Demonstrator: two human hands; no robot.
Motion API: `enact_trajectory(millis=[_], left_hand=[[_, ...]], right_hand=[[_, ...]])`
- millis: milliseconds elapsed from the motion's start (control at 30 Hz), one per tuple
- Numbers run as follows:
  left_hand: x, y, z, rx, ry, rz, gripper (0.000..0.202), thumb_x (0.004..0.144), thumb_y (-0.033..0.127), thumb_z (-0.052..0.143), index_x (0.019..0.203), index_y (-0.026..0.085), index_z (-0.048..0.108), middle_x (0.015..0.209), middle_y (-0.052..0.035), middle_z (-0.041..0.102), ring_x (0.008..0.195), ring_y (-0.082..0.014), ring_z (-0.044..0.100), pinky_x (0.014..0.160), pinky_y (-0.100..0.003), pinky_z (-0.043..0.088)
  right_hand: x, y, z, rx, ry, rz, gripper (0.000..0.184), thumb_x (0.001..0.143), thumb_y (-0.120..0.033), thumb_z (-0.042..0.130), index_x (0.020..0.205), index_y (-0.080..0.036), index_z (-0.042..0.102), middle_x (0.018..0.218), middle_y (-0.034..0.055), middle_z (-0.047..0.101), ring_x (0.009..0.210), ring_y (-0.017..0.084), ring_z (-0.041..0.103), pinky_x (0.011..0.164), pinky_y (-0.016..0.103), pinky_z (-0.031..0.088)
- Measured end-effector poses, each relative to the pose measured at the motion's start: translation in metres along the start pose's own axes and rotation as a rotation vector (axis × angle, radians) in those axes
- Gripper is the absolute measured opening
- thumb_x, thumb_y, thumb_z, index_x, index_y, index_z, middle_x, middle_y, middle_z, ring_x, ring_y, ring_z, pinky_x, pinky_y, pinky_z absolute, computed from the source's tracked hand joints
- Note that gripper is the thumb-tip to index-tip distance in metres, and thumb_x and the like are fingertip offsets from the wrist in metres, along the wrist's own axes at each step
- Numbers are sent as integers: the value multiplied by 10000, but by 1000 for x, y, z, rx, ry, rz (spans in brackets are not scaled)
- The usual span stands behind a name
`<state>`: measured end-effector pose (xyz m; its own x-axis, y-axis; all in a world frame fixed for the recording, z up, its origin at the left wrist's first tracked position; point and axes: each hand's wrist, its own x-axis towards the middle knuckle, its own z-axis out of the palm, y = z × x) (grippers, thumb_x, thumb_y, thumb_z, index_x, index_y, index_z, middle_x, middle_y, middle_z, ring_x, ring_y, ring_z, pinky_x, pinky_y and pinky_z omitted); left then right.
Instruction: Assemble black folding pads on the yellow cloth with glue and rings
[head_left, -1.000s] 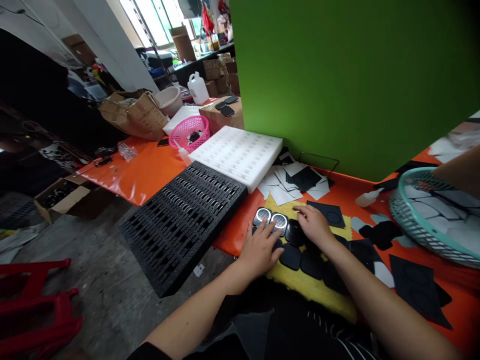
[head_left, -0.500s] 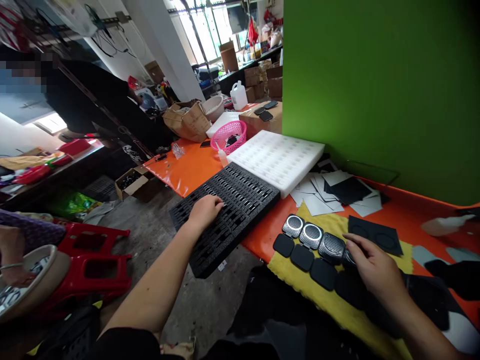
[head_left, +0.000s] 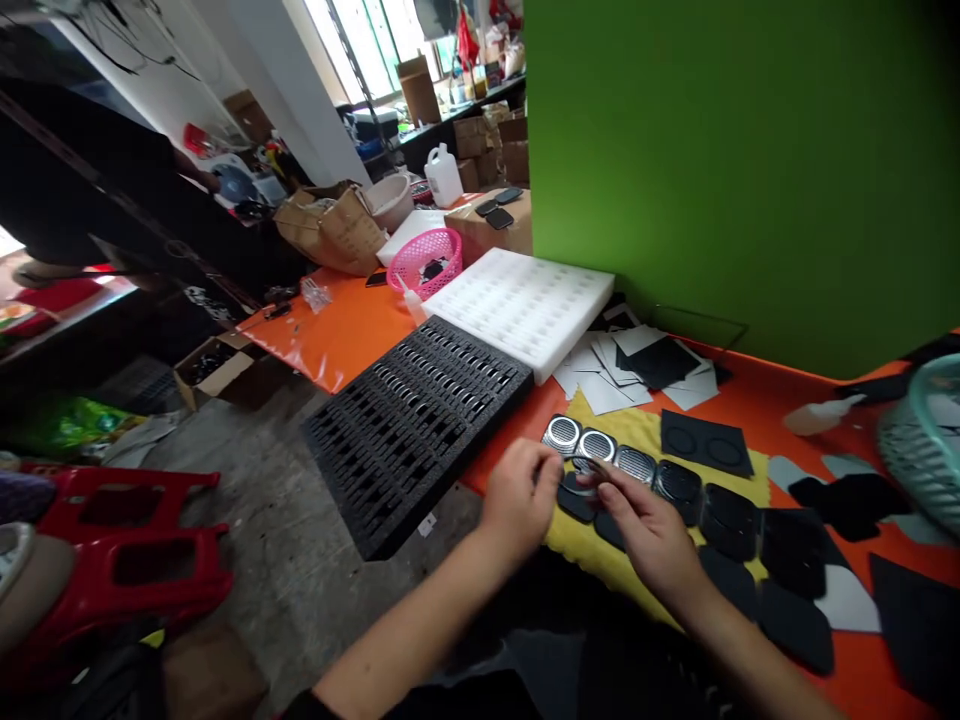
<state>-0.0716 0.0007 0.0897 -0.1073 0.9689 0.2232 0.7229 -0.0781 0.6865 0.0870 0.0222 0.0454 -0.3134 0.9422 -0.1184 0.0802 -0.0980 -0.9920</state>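
My left hand [head_left: 523,492] and my right hand [head_left: 646,525] meet over the near edge of a yellow cloth [head_left: 639,427]. Between their closed fingertips is a thin, curved metal ring [head_left: 571,485], partly hidden by the fingers. Under and beyond them runs a row of square black cases with round ribbed silver faces, such as this silver-faced case [head_left: 598,445]. Flat black rounded squares [head_left: 795,625] lie in a row nearer to me. A black foam tray [head_left: 352,440], its slots partly filled with thin shiny-edged pieces, is left of my hands.
A white foam block [head_left: 517,300] touches the black tray's far side. Loose white and black sheets [head_left: 600,365] lie beside a green partition [head_left: 712,180]. A pink basket [head_left: 427,255] stands farther back, a teal basket [head_left: 926,450] at right. Red stools [head_left: 150,560] stand on the floor; a person is at far left.
My left hand has moved right, from the black foam tray to my right hand, and a thin ring is now between them. The view has shifted right.
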Motion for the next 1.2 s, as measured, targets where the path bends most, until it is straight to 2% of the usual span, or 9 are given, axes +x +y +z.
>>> enact_trajectory(millis=[100, 167, 267, 367, 633, 800, 900, 967, 1200], left_hand=[[6, -3, 2, -7, -55, 54, 191, 859, 287, 403, 821, 205, 571, 819, -35, 598, 785, -139, 552, 704, -238, 428], [18, -20, -28, 128, -18, 91, 200, 852, 292, 409, 840, 216, 594, 858, -36, 613, 812, -146, 555, 748, -248, 424], [38, -62, -86, 486, 169, -71, 242, 842, 327, 398, 877, 201, 602, 908, -53, 623, 873, -188, 553, 785, -291, 414], [54, -104, -118, 735, -9, -247, 233, 784, 368, 460, 830, 215, 629, 883, -54, 645, 825, -226, 577, 673, -296, 425], [62, -119, -117, 953, -207, -195, 281, 789, 383, 406, 815, 205, 621, 904, -71, 648, 806, -237, 588, 586, -283, 394], [45, -104, -128, 761, 181, -159, 279, 798, 417, 438, 870, 208, 607, 856, -33, 641, 780, -194, 586, 656, -267, 413], [31, -79, -120, 479, 383, -179, 258, 771, 424, 507, 869, 209, 610, 775, 0, 629, 688, -154, 578, 659, -253, 429], [23, -59, -104, 308, 384, -164, 222, 752, 399, 546, 836, 205, 615, 754, 9, 623, 671, -140, 574, 650, -241, 436], [5, -20, -6, -183, -16, -137, 161, 751, 327, 562, 730, 177, 619, 718, -11, 622, 677, -134, 571, 640, -230, 438]], right_hand=[[2, 2, -2, -6, 99, 26, 370, 768, -453, 517, 982, -172, 626, 839, 68, 660, 710, 171, 603, 689, 301, 495], [10, 7, -21, -68, 140, 36, 401, 757, -462, 525, 1010, -165, 615, 803, 63, 656, 679, 165, 592, 667, 299, 491], [25, 15, -64, -189, 270, 58, 428, 751, -466, 522, 1061, -177, 582, 788, 52, 652, 658, 156, 583, 638, 286, 478], [40, 24, -98, -356, 339, 97, 371, 738, -465, 516, 955, -180, 613, 754, 50, 654, 645, 166, 584, 600, 277, 454], [67, 41, -83, -816, 90, 81, 239, 795, -354, 440, 753, -212, 627, 693, 13, 646, 669, 162, 571, 566, 238, 349], [71, 48, -75, -1018, 78, 79, 234, 815, -326, 436, 799, -202, 634, 765, 43, 650, 733, 167, 572, 586, 234, 328], [71, 52, -74, -1111, 101, 39, 246, 827, -324, 421, 806, -200, 632, 783, 48, 642, 752, 172, 566, 601, 242, 325], [72, 53, -73, -1139, 109, -8, 251, 831, -319, 418, 801, -197, 635, 788, 49, 630, 768, 171, 558, 621, 244, 331], [62, 46, -75, -1004, 169, -37, 294, 833, -336, 413, 930, -193, 650, 873, 81, 610, 855, 205, 550, 709, 282, 384]])
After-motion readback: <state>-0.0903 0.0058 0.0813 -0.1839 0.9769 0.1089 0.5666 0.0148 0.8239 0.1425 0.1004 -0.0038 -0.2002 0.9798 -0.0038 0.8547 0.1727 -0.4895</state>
